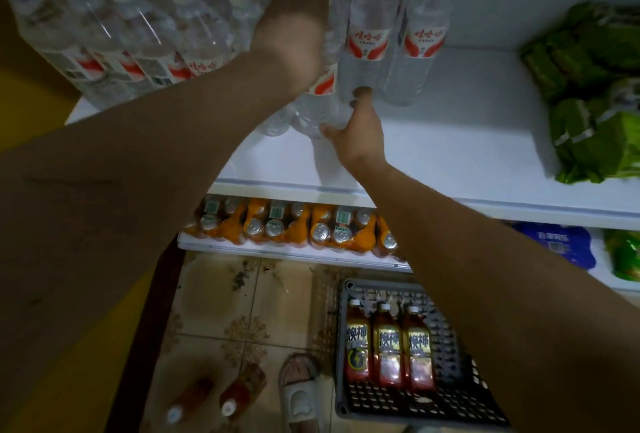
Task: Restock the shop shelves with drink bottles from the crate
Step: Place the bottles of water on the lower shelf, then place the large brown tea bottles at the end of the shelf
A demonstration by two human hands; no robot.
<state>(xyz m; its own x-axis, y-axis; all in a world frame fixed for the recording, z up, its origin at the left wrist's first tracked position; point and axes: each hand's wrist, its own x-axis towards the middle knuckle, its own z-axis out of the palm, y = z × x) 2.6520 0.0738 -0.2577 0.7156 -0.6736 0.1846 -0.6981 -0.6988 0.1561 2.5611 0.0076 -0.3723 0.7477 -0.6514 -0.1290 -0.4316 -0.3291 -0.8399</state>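
Several clear water bottles with red-and-white labels stand on the white upper shelf (450,141). My left hand (298,13) lies flat with straight fingers against the upper part of one water bottle (318,110). My right hand (356,127) grips the lower body of that same bottle near its base, thumb up against it. Two more water bottles (369,41) stand just to the right. On the floor, a grey plastic crate (450,398) holds three red drink bottles (388,346) lying side by side.
Green packets (595,93) are piled at the shelf's right end. Orange cans (287,224) fill the lower shelf, with blue and green packs (557,245) further right. Two amber bottles (214,398) lie on the tiled floor beside a foot in a slipper (298,394).
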